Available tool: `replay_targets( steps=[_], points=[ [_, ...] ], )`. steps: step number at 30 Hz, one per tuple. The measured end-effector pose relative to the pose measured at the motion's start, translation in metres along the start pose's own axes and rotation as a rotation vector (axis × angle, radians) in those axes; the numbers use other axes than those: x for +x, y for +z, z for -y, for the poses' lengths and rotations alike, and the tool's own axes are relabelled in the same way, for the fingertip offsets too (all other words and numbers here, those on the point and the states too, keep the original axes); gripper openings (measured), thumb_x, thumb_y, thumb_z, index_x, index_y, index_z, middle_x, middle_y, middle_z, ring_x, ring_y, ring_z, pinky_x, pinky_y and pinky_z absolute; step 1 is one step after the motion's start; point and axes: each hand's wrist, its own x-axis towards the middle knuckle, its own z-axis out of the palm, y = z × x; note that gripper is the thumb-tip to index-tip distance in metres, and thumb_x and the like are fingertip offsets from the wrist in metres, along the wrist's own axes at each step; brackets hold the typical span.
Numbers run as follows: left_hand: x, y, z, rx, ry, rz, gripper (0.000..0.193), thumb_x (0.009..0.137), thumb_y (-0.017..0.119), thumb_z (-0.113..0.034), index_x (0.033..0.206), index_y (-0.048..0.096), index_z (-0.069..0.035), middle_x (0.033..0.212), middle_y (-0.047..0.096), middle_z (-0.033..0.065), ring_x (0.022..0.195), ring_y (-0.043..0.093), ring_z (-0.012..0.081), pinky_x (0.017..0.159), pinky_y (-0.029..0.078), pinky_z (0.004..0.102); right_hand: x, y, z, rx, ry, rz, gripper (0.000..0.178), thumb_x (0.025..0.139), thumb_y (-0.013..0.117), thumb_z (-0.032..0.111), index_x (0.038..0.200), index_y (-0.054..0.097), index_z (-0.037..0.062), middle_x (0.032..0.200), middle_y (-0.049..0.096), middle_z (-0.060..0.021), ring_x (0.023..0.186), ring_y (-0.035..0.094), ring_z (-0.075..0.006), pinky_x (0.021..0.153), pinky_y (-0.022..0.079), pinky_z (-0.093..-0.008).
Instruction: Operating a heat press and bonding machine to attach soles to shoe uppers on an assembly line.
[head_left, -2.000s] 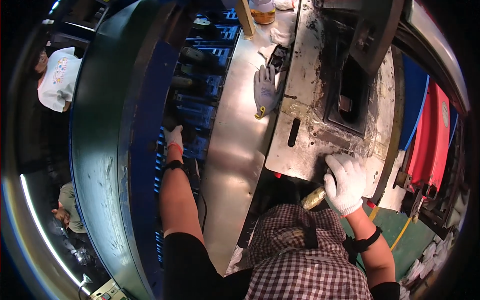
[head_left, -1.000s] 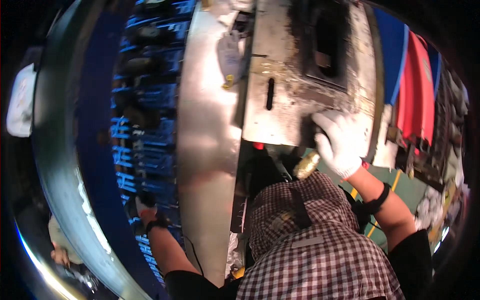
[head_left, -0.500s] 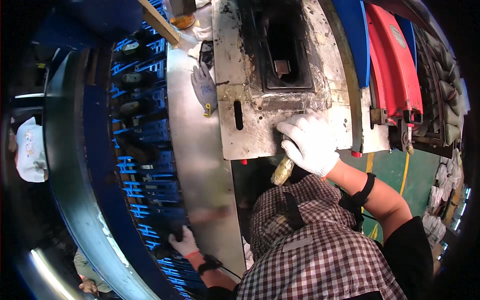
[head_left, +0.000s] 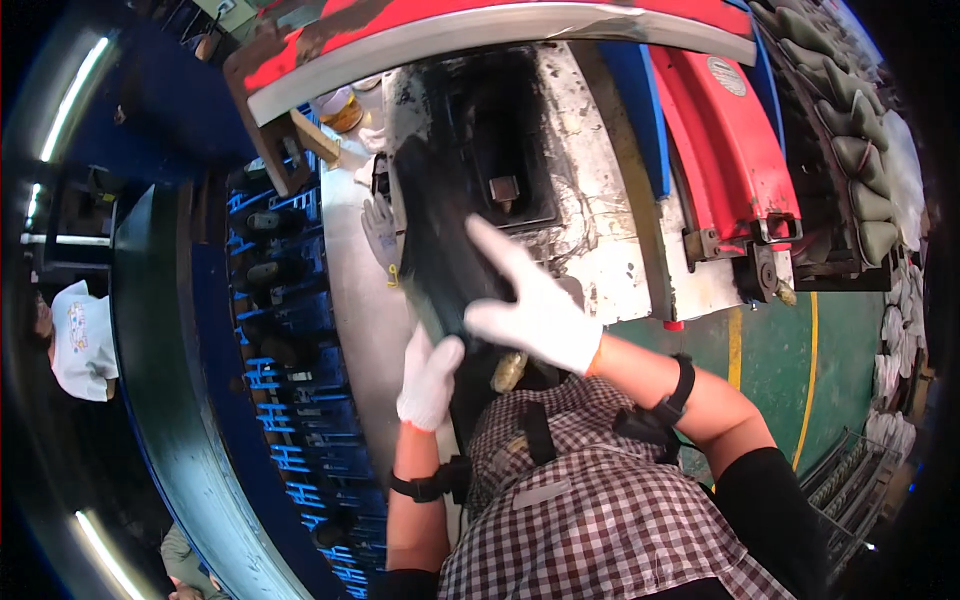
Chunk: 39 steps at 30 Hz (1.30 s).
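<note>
Head view: black boot-like item held over the left part of the worn metal plate, slanted, far end pointing away from the wearer; blurred, so exact kind unclear. Left hand, white-gloved, is just off the plate's near-left corner, closed round the item's near end with thumb on top, probably because that end gives a grip and lets the rest stick out. Right hand, also gloved, is over the plate's near edge, thumb and forefinger spread wide at the item's right side, likely to steady it; can't tell if it's pressing or just beside.

Dark opening is in the plate's middle, metal block inside. Tape-wrapped handle juts out below the plate's near edge, presumably for easy reach. Left of the plate: steel table with grey glove, seemingly parked out of the way; farther left, blue rack carrying dark pieces, apparently spaced for separate pick-up. Right of the plate: red machine part.
</note>
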Motion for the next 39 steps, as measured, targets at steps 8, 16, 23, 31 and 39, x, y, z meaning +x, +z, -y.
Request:
replay_targets(
  steps=[8, 16, 23, 31, 39],
  points=[
    [-0.009, 0.033, -0.098, 0.576, 0.623, -0.253, 0.057, 0.107, 0.063, -0.016, 0.158, 0.048, 0.002, 0.137, 0.070, 0.0217, 0.123, 0.071, 0.0276, 0.107, 0.055, 0.0386, 0.137, -0.056, -0.038, -0.538, 0.089, -0.446, 0.077, 0.086, 0.077, 0.046, 0.155, 0.060, 0.0161, 0.165, 0.039, -0.0313, 0.139, 0.056, -0.0486, 0.116, 0.049, -0.0489],
    [0.014, 0.058, -0.211, 0.666, 1.249, -0.363, 0.052, 0.109, 0.055, -0.011, 0.157, 0.047, 0.007, 0.138, 0.069, 0.0248, 0.127, 0.070, 0.0321, 0.113, 0.053, 0.0451, 0.150, -0.038, -0.051, -1.027, 0.097, -0.271, 0.081, 0.084, 0.080, 0.049, 0.155, 0.054, 0.0220, 0.163, 0.041, -0.0248, 0.113, 0.068, -0.0499, 0.093, 0.061, -0.0543],
    [0.091, 0.112, -0.293, 1.094, 1.299, -0.019, 0.050, 0.101, 0.066, -0.028, 0.144, 0.063, -0.003, 0.135, 0.068, 0.0206, 0.127, 0.065, 0.0340, 0.111, 0.050, 0.0441, 0.142, -0.038, -0.044, -1.049, 0.128, -0.177, 0.084, 0.086, 0.078, 0.054, 0.158, 0.050, 0.0207, 0.163, 0.039, -0.0273, 0.114, 0.068, -0.0512, 0.093, 0.061, -0.0548],
    [0.158, 0.171, -0.317, 1.507, 1.444, 0.230, 0.035, 0.102, 0.057, -0.030, 0.125, 0.069, -0.007, 0.111, 0.073, 0.0177, 0.102, 0.068, 0.0419, 0.094, 0.054, 0.0494, 0.136, -0.046, -0.049, -0.958, 0.168, -0.116, 0.091, 0.092, 0.070, 0.065, 0.164, 0.043, 0.0162, 0.171, 0.032, -0.0255, 0.133, 0.059, -0.0507, 0.111, 0.052, -0.0524],
    [0.139, 0.175, -0.283, 1.706, 0.871, 0.563, 0.048, 0.108, 0.049, -0.049, 0.103, 0.074, -0.008, 0.093, 0.073, 0.0145, 0.081, 0.072, 0.0292, 0.081, 0.055, 0.0417, -0.017, -0.122, -0.074, -0.438, 0.266, -0.227, 0.035, 0.105, 0.060, 0.034, 0.109, 0.070, 0.0013, 0.110, 0.070, -0.0239, 0.103, 0.066, -0.0419, 0.097, 0.052, -0.0477]
  ],
)
